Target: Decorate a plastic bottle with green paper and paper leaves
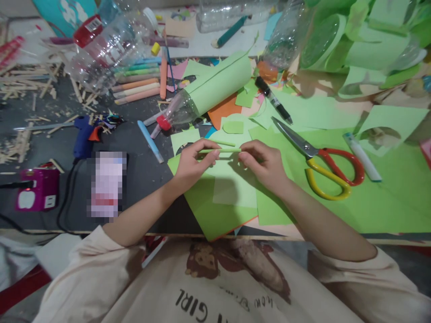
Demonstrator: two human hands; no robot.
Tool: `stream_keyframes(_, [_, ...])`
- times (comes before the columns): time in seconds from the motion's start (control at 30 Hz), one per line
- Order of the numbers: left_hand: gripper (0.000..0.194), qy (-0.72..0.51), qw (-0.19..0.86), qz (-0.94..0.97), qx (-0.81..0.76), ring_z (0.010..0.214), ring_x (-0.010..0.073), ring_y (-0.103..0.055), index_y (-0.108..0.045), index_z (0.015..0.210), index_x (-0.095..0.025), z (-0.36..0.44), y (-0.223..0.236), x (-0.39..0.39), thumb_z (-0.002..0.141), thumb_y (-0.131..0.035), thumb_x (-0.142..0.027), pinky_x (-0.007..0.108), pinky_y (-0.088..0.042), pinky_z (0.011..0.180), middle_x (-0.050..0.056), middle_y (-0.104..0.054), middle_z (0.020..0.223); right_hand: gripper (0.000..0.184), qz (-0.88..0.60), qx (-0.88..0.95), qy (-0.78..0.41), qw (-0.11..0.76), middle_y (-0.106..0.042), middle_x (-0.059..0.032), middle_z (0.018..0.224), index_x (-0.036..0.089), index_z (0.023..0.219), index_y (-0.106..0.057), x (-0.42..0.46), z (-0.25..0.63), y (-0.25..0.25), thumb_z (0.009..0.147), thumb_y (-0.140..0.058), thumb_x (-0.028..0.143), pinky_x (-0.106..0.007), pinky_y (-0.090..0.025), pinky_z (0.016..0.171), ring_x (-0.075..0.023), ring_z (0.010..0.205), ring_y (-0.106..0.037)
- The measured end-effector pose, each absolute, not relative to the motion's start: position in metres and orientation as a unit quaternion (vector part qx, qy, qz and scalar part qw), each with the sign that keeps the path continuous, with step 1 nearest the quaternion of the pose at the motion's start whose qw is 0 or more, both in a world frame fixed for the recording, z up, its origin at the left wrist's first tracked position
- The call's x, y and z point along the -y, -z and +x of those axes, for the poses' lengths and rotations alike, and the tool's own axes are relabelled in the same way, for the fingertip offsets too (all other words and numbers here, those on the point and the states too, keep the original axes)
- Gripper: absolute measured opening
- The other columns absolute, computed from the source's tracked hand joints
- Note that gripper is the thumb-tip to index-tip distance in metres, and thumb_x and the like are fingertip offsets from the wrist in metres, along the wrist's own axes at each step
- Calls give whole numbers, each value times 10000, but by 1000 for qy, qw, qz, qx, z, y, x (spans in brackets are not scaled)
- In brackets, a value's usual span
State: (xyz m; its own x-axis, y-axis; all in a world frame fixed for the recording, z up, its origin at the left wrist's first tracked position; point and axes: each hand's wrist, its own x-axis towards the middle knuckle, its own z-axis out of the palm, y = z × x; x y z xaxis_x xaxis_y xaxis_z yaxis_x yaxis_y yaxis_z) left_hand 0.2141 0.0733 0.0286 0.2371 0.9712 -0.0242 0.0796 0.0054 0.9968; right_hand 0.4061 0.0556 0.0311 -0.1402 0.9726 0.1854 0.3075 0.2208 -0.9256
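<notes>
Between my two hands a thin, rolled strip of green paper [229, 150] is stretched level over the sheets. My left hand [197, 163] pinches its left end with thumb and fingers. The right end sits between the thumb and fingertips of my right hand [262, 162]. Just above it is a second thin green strip [226, 143], close to my left fingers. Underneath lie green paper sheets [215, 211] in lighter and darker shades. Scissors [311, 152] with red and yellow handles rest open to the right of my right hand.
A plastic bottle [171, 110] wrapped in green paper lies beyond my hands, near a black marker [274, 101]. To the left are a blue glue gun [83, 134], a phone [107, 184] and a purple box [37, 189]. Clear bottles [117, 45] and wood sticks [30, 83] crowd the back left.
</notes>
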Motion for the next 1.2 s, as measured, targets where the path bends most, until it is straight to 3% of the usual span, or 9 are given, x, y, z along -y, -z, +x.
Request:
stream_keyframes(0.2, [263, -393, 525, 592, -468, 553, 84, -562, -640, 781, -184, 214, -32, -72, 798, -674, -445, 219, -502, 547, 5, -658, 704, 332, -491, 725, -271, 399, -528, 34, 501, 208, 608, -550, -55, 407, -34, 909, -503, 342, -223, -343, 460, -86, 440, -426])
stream_keyframes(0.47, [273, -427, 538, 552, -472, 543, 73, -554, -630, 798, -184, 214, -28, -76, 767, -709, -444, 218, -510, 557, -13, -617, 695, 519, -498, 606, -376, 493, -492, 29, 407, 210, 465, -438, -55, 408, -35, 926, -507, 438, -240, -373, 414, -97, 379, -467])
stream_keyframes(0.57, [231, -410, 519, 580, -476, 566, 80, -568, -636, 812, -190, 214, -29, -74, 789, -678, -416, 223, -509, 580, -9, -633, 728, 311, -520, 609, -355, 482, -646, 0, 641, 207, 637, -606, -56, 405, -34, 859, -624, 423, -252, -424, 466, -106, 485, -542])
stream_keyframes(0.63, [194, -397, 496, 610, -475, 590, 90, -585, -638, 815, -194, 214, -31, -71, 813, -649, -388, 224, -508, 601, -6, -646, 733, 180, -529, 606, -349, 481, -636, 18, 686, 217, 790, -645, -56, 404, -32, 850, -639, 386, -245, -416, 464, -94, 480, -517])
stream_keyframes(0.73, [145, -378, 439, 676, -456, 638, 101, -620, -634, 783, -195, 213, -34, -68, 853, -596, -316, 209, -496, 619, 0, -679, 740, 135, -528, 603, -345, 489, -546, 56, 594, 221, 887, -636, -54, 404, -30, 901, -570, 338, -239, -401, 461, -85, 441, -461])
stream_keyframes(0.9, [199, -368, 287, 806, -365, 614, 94, -630, -637, 800, -183, 212, -34, -65, 926, -520, -281, 202, -455, 596, 8, -719, 736, 161, -514, 632, -316, 487, -596, 14, 756, 227, 983, -610, -53, 404, -31, 916, -538, 355, -251, -444, 541, -111, 603, -546])
stream_keyframes(1.1, [145, -378, 203, 863, -267, 610, 97, -654, -618, 803, -189, 215, -31, -65, 905, -517, -171, 212, -454, 606, -7, -719, 674, 229, -552, 546, -379, 503, -381, 94, 481, 230, 884, -620, -54, 407, -34, 889, -576, 455, -230, -265, 395, -82, 387, -322])
stream_keyframes(1.2, [147, -377, 198, 864, -269, 649, 94, -677, -636, 832, -196, 215, -30, -64, 915, -515, -181, 207, -470, 626, -6, -743, 724, 374, -565, 516, -393, 510, -385, 87, 410, 220, 678, -580, -54, 408, -37, 886, -554, 530, -232, -281, 377, -78, 345, -334])
